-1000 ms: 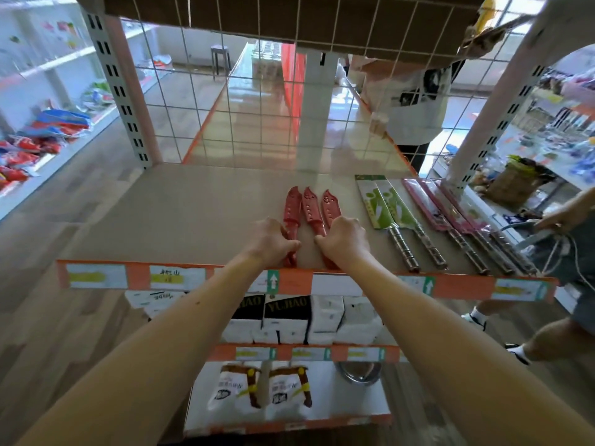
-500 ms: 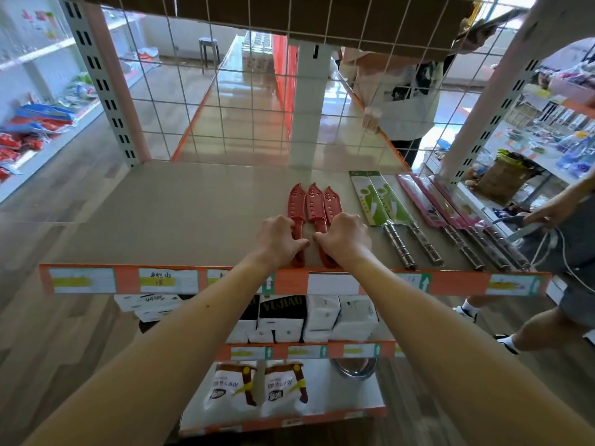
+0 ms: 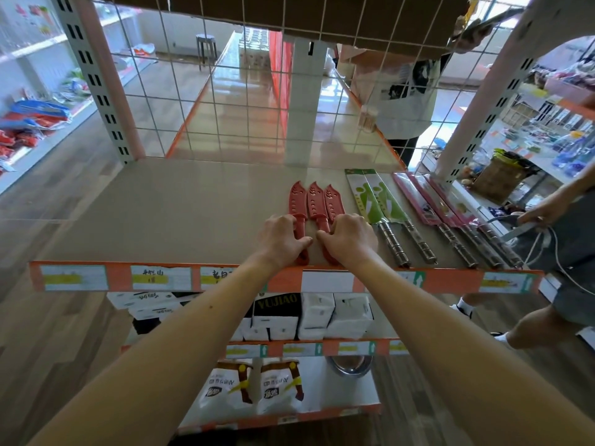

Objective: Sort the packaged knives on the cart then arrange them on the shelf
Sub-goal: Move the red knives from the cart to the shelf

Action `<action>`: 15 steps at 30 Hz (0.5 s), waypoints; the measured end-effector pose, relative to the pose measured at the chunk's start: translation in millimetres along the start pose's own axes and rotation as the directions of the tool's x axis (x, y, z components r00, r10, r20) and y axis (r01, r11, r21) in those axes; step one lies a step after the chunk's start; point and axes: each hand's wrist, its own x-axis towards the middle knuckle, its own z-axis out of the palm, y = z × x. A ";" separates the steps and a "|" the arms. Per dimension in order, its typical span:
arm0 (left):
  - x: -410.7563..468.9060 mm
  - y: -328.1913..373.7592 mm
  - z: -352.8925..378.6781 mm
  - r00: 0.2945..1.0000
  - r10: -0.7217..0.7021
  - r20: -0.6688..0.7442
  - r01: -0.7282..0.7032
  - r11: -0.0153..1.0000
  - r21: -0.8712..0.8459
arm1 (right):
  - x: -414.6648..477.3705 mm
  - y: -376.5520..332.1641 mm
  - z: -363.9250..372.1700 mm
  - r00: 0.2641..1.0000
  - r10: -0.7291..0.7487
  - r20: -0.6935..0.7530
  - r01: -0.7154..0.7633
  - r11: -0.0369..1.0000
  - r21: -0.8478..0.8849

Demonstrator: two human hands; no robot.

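Left forearm [image 3: 180, 342] bare, 1 mole; right forearm [image 3: 434, 333] bare.

Red sheathed knives [image 3: 315, 204], side by side: three.
Green-carded knives [image 3: 375, 197], steel handles: two.
Pink-carded knives [image 3: 428, 204], steel handles, packs overlapping: three as far as can be told.
Hands laid over the red handles: two, namely left hand [image 3: 280, 239] and right hand [image 3: 351, 239].
White printed bags [image 3: 251, 391]: two.
Metal bowl [image 3: 349, 365]: one.
Stool [image 3: 206, 46], far aisle: one.
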 end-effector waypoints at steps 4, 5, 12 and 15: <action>-5.7 1.8 -0.5 1.000 0.018 -0.001 -0.018 1.000 -0.001 | -6.4 5.3 2.2 0.999 -0.019 -0.050 0.019 1.000 -0.011; -6.5 2.2 -0.5 1.000 0.019 0.004 -0.019 1.000 0.001 | -8.2 5.8 2.6 0.998 -0.022 -0.055 0.022 1.000 0.000; -12.6 4.1 -2.6 0.999 0.046 0.027 -0.046 0.999 0.012 | -19.8 5.5 3.2 0.998 -0.013 -0.059 0.016 0.999 0.051; -16.4 5.4 -5.2 0.998 0.048 0.039 -0.049 0.999 0.016 | -23.4 3.9 3.3 0.998 -0.015 -0.054 0.017 0.999 0.037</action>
